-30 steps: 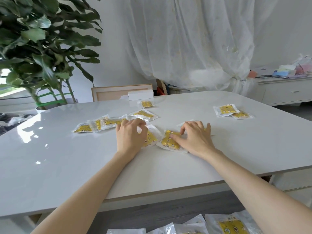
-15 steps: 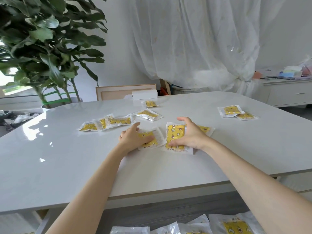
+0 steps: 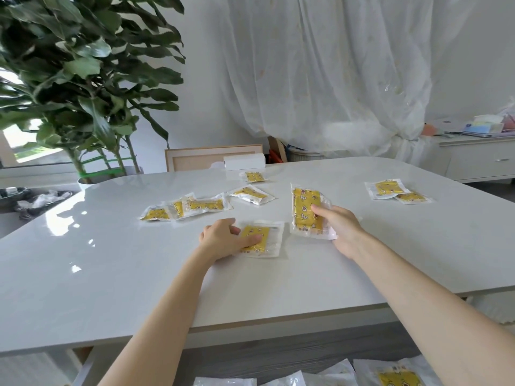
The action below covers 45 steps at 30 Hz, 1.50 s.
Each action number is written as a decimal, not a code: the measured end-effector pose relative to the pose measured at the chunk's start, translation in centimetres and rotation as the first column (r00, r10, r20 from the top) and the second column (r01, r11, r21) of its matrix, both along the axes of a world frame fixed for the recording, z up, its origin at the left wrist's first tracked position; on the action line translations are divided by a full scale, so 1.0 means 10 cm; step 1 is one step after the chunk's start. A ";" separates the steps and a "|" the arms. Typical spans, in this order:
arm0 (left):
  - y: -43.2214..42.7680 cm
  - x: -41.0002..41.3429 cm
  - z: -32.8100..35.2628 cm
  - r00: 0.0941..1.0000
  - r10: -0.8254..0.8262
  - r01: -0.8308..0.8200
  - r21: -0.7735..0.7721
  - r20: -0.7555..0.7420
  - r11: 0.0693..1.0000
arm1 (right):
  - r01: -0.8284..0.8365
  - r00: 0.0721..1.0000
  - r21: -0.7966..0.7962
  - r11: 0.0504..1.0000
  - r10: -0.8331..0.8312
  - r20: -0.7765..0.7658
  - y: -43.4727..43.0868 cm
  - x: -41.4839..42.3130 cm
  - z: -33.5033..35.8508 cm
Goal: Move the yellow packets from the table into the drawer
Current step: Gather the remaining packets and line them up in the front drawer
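One yellow packet [image 3: 304, 211], perhaps a thin stack, is tilted up off the tabletop [image 3: 111, 274], pinched by the right hand [image 3: 338, 227]. The left hand [image 3: 223, 238] pins a second packet [image 3: 257, 238] flat, thumb across its yellow face. These clear-edged sachets look light, limp and slick on the glossy surface, so a pinch at a sealed edge seems the surest hold. Loose ones lie further out: an overlapping row [image 3: 186, 208] to the left, two beyond it and a pair [image 3: 390, 189] well to the right. Below the near edge, what looks like the open drawer [image 3: 250, 369] holds several.
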<state>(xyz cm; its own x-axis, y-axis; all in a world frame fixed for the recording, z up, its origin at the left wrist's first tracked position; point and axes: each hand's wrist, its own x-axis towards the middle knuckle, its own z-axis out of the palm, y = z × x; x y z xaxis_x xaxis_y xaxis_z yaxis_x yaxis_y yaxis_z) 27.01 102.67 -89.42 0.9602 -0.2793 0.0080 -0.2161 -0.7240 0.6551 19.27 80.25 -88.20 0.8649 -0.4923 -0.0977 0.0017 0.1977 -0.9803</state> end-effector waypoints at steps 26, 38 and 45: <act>-0.10 -0.20 0.10 0.928 -0.331 0.078 -0.780 -0.171 0.621 | -0.121 0.987 0.201 0.972 0.095 0.130 0.80 0.24 0.07; -0.15 -0.22 0.03 0.943 -0.311 0.098 -0.795 -0.119 0.599 | 0.053 0.988 -0.058 0.997 -0.043 0.148 0.78 0.18 0.06; -0.12 -0.16 0.03 0.985 -0.167 0.138 -0.755 0.039 0.641 | 0.096 0.954 -0.936 0.339 -0.299 -0.010 0.20 0.13 -0.04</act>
<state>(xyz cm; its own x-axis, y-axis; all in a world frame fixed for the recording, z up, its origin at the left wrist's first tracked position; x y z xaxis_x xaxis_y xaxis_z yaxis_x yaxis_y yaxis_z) 25.42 101.46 -89.14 0.9081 -0.3336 0.2531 -0.2466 0.0624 0.9671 20.61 82.26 -88.64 0.7501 -0.5128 0.4177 -0.2571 -0.8080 -0.5302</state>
